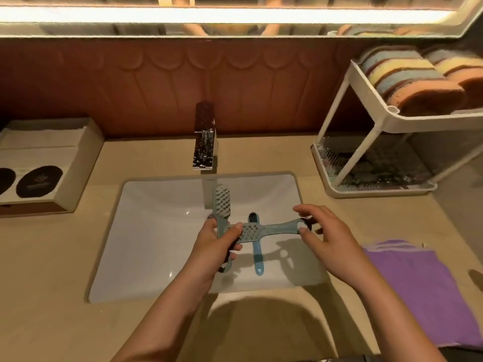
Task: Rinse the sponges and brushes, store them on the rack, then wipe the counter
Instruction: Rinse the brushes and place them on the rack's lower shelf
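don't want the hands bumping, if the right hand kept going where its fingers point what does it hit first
The right hand points leftward along the crosswise brush it pinches; first in that line is the left hand, gripping the brush's bristle end. Depth is unclear, but they look level.

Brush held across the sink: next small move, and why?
Probably the right hand, pinching its handle end, carries the crosswise brush to the rack's lower shelf, once the left hand, also gripping an upright brush, lets go of its head. Other brushes already lie there; sponges fill the top.
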### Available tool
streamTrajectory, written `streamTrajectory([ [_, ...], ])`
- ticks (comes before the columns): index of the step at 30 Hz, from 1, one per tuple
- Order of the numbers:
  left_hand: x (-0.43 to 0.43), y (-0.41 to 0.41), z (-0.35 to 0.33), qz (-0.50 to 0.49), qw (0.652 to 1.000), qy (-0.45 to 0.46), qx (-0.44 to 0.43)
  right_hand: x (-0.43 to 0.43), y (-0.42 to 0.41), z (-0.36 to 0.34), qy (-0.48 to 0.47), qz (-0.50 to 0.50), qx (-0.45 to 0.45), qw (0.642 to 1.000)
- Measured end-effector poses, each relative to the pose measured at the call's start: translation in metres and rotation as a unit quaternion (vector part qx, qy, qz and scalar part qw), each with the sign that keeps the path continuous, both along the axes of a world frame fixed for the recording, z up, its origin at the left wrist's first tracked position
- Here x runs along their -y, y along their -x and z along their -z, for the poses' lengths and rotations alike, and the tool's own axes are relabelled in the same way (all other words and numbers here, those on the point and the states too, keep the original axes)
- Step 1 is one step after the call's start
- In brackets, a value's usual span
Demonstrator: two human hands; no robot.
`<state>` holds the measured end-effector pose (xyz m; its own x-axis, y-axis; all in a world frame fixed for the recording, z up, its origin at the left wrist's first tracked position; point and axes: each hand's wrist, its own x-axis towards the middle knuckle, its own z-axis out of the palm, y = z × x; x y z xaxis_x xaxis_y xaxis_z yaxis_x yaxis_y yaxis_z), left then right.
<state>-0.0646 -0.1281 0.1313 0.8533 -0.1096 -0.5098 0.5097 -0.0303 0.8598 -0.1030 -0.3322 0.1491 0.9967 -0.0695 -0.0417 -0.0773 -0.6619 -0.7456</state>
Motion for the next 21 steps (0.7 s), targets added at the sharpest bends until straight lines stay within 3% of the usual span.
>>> streamTrajectory([
  [3,0.015,-0.002,-0.004,0.017,0.998,-0.04,0.037,0.004,0.005,-0.003,0.111,0.011,0.055,0.992],
  [10,0.069,-0.01,-0.014,0.094,0.993,-0.038,0.065,0.007,0.001,0.007,0.067,0.0,-0.006,0.998],
  [21,0.153,-0.041,-0.016,0.156,0.984,0.043,-0.079,0.111,-0.015,0.014,0.143,0.13,0.036,0.981],
])
